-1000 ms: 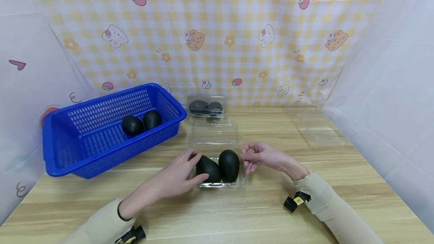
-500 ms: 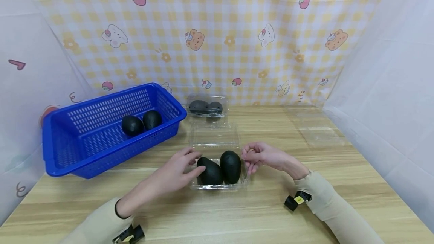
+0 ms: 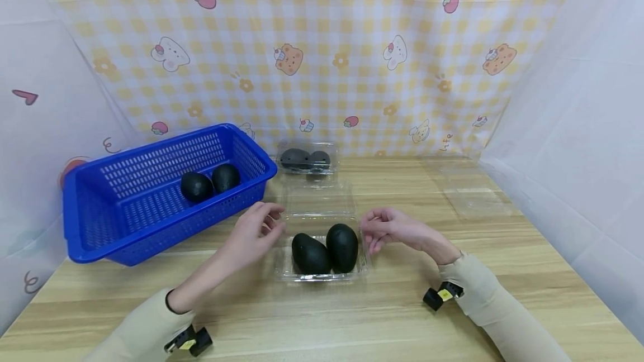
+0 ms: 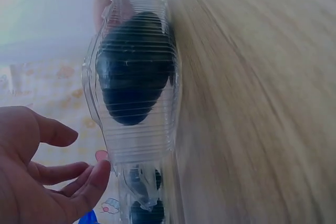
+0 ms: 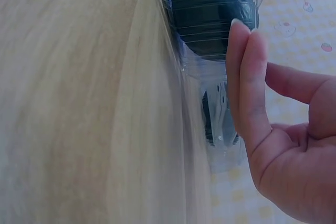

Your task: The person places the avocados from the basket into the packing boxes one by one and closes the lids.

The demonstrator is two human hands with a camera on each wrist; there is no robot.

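Two dark avocados [image 3: 342,248] lie side by side in a clear plastic clamshell [image 3: 322,277], whose lid [image 3: 320,200] is folded back behind it. My left hand [image 3: 255,232] is just off the clamshell's back left corner, fingers bent, holding nothing. In the left wrist view, the left hand [image 4: 50,166] has thumb and fingers apart, with the ribbed wall and an avocado [image 4: 137,66] beyond. At the right side, my right hand [image 3: 394,229] pinches the clamshell's rim. The right wrist view shows the right hand's fingers [image 5: 247,82] against its outer wall.
A blue plastic basket [image 3: 166,222] at the left holds two more avocados [image 3: 197,186]. Behind the lid stands another clamshell [image 3: 308,171] with dark avocados inside. Several clear plastic containers [image 3: 473,194] lie at the right back. A printed curtain [image 3: 342,94] hangs behind the table.
My left hand has let go of the left avocado and moved back and left to the clamshell's corner. The clamshell has shifted slightly right and nearer. The right hand has barely moved.
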